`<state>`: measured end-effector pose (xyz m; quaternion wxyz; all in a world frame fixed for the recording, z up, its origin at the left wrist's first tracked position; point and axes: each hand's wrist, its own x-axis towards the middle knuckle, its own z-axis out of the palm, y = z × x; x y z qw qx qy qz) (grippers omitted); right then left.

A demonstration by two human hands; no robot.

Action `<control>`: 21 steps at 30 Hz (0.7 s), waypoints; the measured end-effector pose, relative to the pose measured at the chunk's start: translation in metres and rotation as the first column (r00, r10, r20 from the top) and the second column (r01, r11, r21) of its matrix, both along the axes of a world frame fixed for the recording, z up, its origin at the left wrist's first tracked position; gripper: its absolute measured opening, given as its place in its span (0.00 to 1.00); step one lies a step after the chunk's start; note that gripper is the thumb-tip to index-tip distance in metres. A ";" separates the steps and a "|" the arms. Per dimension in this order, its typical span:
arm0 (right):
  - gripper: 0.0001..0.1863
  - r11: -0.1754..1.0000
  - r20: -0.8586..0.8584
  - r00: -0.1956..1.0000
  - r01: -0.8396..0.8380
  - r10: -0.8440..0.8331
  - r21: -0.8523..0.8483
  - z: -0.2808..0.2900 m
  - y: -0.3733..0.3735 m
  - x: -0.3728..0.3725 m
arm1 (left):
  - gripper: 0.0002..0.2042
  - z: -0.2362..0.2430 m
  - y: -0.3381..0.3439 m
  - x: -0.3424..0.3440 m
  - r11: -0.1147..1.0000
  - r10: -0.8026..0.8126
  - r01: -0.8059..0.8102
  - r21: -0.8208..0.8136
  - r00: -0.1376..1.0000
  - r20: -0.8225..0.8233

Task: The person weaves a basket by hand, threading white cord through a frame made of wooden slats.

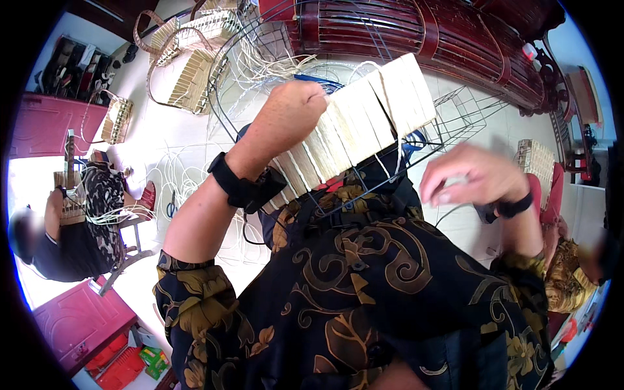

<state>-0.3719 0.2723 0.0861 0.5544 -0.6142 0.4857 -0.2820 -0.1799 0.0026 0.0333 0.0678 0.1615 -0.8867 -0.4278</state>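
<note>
A pale, flat-faced basket panel point(354, 123), wrapped with cord in several upright bands, lies tilted across my lap. Dark wire framing point(364, 195) sticks out along its near edge. My left hand point(286, 117) is closed in a fist over the panel's left part; what its fingers hold is hidden. One light cord point(383, 91) runs loosely across the right part and hangs past the near edge. Off to the right, apart from the panel, my right hand point(471, 175) hovers with bent, slightly blurred fingers and nothing visible in them.
Loose cord point(260, 62) lies heaped beyond the panel, near finished baskets point(195, 81). Bare wire frames point(468, 114) stand by a dark red wooden bench point(390, 29). A seated person point(78, 214) works at left; another person point(565, 273) sits at right beside a woven basket point(536, 159).
</note>
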 end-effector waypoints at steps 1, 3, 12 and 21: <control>0.09 0.999 -0.015 0.999 0.035 -0.034 0.035 -0.019 0.014 0.012 | 0.13 -0.001 -0.002 -0.003 1.000 0.007 -0.008 0.026 0.999 0.037; 0.11 0.988 0.012 0.989 0.150 -0.150 0.029 -0.059 0.027 0.037 | 0.13 0.001 -0.008 -0.010 0.997 0.020 -0.028 0.067 0.993 0.116; 0.23 0.703 -0.038 0.761 0.578 -0.648 -0.416 -0.147 -0.063 0.069 | 0.11 0.036 0.010 -0.006 0.891 0.184 -0.258 0.374 0.958 0.222; 0.22 0.676 0.274 0.808 0.587 -0.522 -0.445 -0.179 -0.104 0.067 | 0.10 0.026 0.011 0.002 0.880 0.187 -0.267 0.392 0.955 0.230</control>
